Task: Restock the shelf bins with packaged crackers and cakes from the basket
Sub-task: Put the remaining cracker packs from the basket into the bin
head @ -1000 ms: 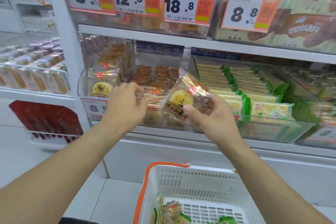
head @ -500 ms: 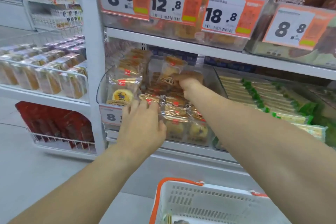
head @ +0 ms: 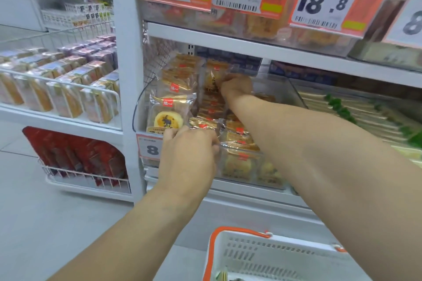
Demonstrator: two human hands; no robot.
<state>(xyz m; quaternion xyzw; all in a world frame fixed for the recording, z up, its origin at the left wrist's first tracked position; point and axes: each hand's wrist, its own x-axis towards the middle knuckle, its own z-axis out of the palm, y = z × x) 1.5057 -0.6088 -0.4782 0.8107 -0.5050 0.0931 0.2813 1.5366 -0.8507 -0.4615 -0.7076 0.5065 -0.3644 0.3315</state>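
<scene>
Fingers of the right hand (head: 236, 86) pinch the crinkly clear wrapper of a round golden cake packet (head: 213, 77), standing it upright at the back of the clear plastic shelf bin (head: 294, 96). Left hand (head: 189, 157) fingers curl on a gold-foil packet (head: 203, 124) at the bin's front. Such packets look light, slippery and crushable, so they are best taken by the sealed edge. Below waits the white plastic basket with orange handle (head: 239, 232).
</scene>
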